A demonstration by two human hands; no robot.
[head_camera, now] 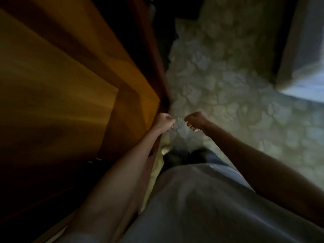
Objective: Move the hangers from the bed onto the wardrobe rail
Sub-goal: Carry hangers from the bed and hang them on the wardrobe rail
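Head view: looked steeply down along the person's own body, dim and motion-blurred.
Left hand (pixel 164 121): was curled into a loose fist at the end of an outstretched bare arm, right against the outer edge of the wardrobe door; nothing could be made out between its fingers, and the blur left it unclear whether it touched the wood.
Right hand (pixel 194 121): was held just beside the left, apart from it, wrist bent and fingers hanging loosely curled over the floor, carrying nothing.
Wardrobe door (pixel 70 76): was a broad orange-brown wooden panel filling the left half of the picture, with a darker recessed frame and a dark red-brown edge running towards the hands.
Hangers: none showed anywhere in this view, in either hand or elsewhere; the rail did not show either.
Floor (pixel 236 85): was pale, mottled stone-patterned, spreading through the middle and right.
Bed (pixel 305 55): possibly the pale cloth-covered block at the upper right edge, too blurred to be sure.
Shirt (pixel 201 204): was a light grey garment on the person's torso, filling the lower middle.
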